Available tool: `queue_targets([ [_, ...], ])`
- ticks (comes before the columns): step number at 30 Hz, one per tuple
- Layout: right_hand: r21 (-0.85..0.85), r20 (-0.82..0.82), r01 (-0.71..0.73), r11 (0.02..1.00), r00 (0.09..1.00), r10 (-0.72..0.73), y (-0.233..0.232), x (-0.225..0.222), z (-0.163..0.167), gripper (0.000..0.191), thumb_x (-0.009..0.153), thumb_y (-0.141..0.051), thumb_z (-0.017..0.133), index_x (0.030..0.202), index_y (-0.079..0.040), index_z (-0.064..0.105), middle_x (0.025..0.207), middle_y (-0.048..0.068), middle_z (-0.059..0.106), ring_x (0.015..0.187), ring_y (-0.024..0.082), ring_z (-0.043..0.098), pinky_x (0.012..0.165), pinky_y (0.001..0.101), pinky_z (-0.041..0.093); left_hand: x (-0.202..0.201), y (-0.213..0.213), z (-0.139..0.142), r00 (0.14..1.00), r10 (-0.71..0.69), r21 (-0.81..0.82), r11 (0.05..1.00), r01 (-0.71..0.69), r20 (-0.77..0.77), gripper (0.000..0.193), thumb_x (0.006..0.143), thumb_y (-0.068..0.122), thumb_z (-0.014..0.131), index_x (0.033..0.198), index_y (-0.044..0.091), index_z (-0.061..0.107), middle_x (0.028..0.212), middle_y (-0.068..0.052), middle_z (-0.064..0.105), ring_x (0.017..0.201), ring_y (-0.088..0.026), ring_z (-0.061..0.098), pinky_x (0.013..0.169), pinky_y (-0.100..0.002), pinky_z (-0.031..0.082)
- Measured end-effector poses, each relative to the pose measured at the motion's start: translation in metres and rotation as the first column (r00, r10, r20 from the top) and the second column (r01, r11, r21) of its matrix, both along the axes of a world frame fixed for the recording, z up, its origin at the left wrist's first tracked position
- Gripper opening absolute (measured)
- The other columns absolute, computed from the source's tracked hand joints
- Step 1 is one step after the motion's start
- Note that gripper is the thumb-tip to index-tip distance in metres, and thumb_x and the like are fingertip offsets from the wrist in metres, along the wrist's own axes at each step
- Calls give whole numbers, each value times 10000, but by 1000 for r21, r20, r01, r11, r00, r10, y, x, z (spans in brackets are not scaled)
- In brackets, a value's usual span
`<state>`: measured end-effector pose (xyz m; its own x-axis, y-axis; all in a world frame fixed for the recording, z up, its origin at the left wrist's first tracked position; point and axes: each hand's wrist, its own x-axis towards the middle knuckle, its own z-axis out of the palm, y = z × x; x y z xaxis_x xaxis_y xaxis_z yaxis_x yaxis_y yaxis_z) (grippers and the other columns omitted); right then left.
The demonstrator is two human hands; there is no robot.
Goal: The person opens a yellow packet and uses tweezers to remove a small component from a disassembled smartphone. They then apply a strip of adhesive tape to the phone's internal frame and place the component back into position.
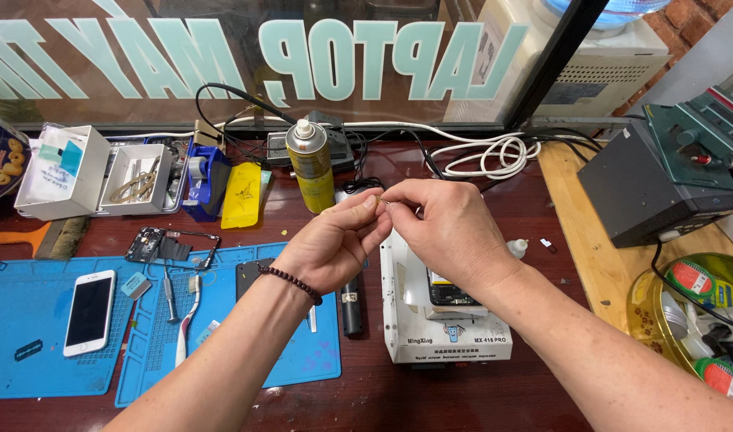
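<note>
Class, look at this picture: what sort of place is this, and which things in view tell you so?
Probably a phone repair bench: a white smartphone on a blue work mat, a dismantled phone frame, and a small white repair machine.

Two hands, one spray can, two blue mats, one white phone.

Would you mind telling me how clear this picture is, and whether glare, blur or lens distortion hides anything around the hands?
Head view: even, soft light and faint shadows; the left hand and right hand are sharp, but the tiny thing pinched between them is too small to identify; the window shows reflections; wide-angle distortion bends the table edges and stretches the forearms.
</note>
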<state>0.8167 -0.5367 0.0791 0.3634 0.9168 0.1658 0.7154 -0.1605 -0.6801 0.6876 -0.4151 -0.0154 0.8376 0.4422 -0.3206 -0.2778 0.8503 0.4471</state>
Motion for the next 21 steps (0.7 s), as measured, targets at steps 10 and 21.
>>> queue_targets([
  [10, 35, -27, -35, 999, 999, 36, 0, 6, -4, 223, 897, -206, 668, 1058, -106, 786, 893, 77, 805, 724, 155, 777, 666, 300, 602, 0, 2, -4, 1000, 30, -39, 999, -30, -2, 268, 963, 62, 644, 1217, -8, 597, 1071, -104, 672, 983, -190, 707, 933, -288, 616],
  [21, 31, -33, -30, 999, 999, 31, 2, 4, -3, 213, 897, -192, 667, 1049, -107, 790, 867, 76, 804, 671, 144, 764, 627, 300, 598, -1, 2, -2, 1000, 29, -29, 999, -29, 6, 268, 962, 70, 654, 1213, -16, 612, 1062, -101, 680, 971, -183, 706, 926, -290, 618],
])
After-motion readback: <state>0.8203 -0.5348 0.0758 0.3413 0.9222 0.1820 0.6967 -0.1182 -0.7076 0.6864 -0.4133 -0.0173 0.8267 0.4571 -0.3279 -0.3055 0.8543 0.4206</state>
